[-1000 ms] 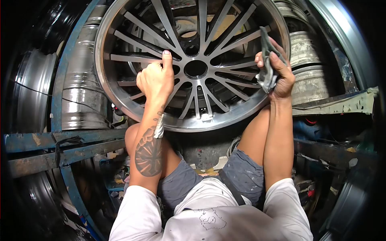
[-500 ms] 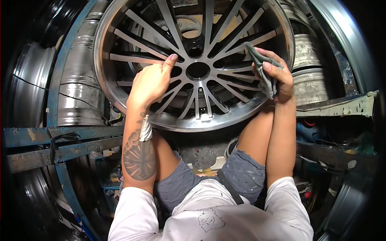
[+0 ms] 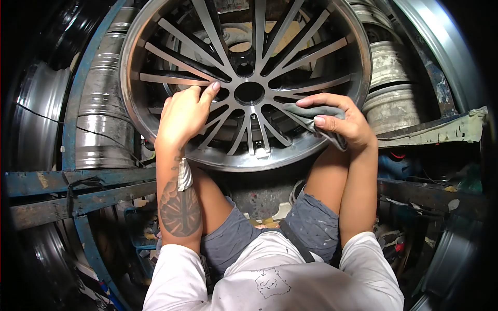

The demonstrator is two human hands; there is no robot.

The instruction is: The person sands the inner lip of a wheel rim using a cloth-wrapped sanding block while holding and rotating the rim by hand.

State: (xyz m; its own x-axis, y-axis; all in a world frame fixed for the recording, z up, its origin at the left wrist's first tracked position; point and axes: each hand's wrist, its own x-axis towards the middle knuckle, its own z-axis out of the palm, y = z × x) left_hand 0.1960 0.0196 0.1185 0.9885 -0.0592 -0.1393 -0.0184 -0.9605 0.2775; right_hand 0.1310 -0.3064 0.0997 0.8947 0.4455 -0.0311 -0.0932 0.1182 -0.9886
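A large multi-spoke metal wheel rim [image 3: 249,161] with a round centre hole lies in front of me above my knees. My left hand [image 3: 185,115] grips a spoke on the left side of the rim, its thumb on top near the hub and its other fingers curled and partly hidden. In my right hand [image 3: 337,120] is a grey-green cloth [image 3: 324,112], pinched between thumb and fingers. The cloth's tip touches or hovers just over the lower right spokes; its loose end hangs below my palm.
Stacked metal rims stand at the left [image 3: 104,124] and right [image 3: 394,98]. A blue metal frame [image 3: 36,181] runs along the left side. A paper-covered bar [image 3: 441,136] crosses on the right. More rims lie at the edges.
My right hand has moved down and left with the cloth, from the right-hand spokes toward the lower right ones. My left hand and the rim have shifted slightly left in view.
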